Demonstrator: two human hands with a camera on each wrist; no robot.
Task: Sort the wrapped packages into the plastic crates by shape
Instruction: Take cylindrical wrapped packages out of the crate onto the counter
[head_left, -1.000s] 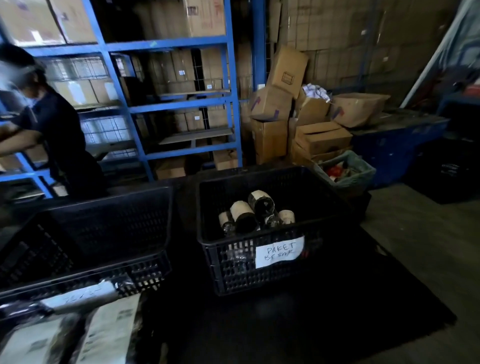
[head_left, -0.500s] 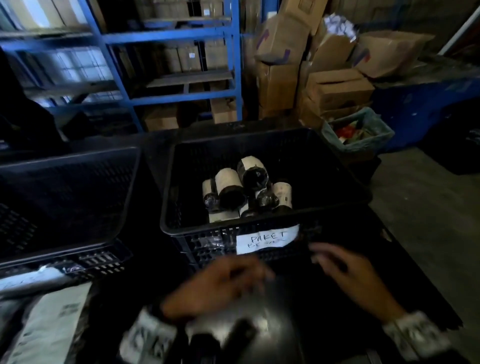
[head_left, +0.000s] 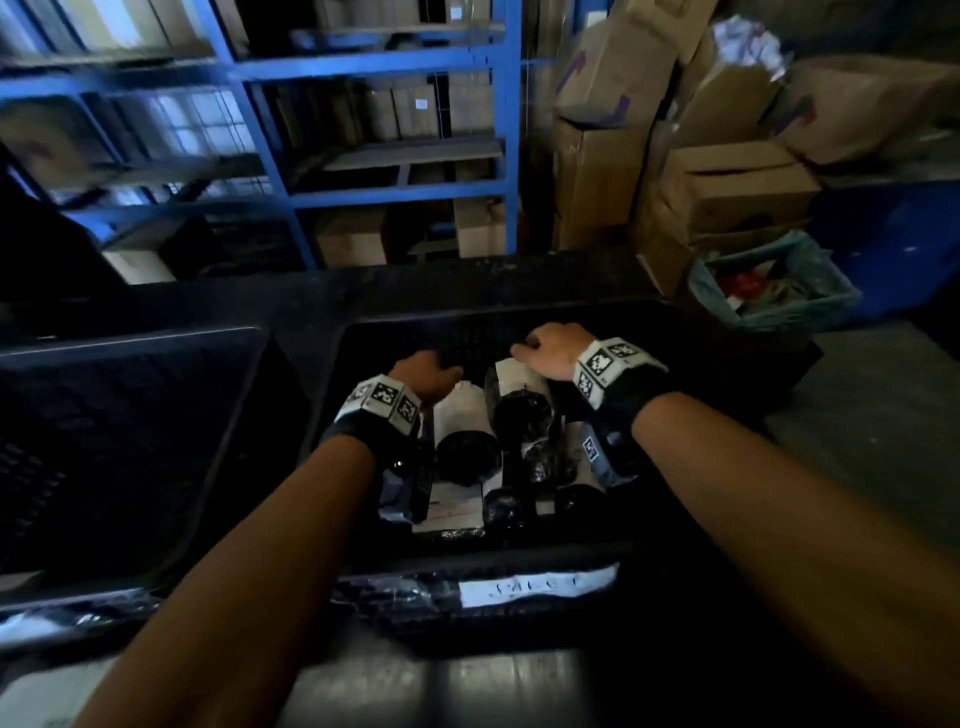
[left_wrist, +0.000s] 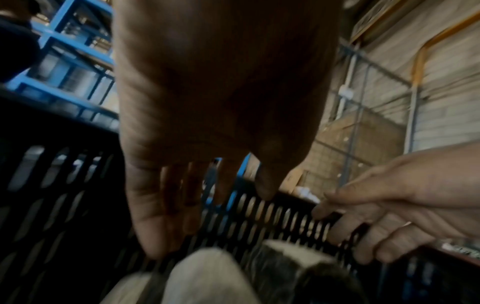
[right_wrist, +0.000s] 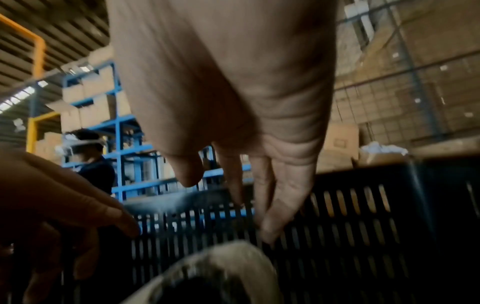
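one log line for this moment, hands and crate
left hand: open over packages | right hand: open, same | labelled crate: holds cylinders | stage: reaching in

Slotted black plastic crate (head_left: 363, 364) holds glossy film-wrapped, paper-labelled packages (head_left: 519, 410).

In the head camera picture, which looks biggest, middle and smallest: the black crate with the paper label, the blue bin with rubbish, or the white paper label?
1. black crate
2. blue bin, though it sits farther away
3. paper label
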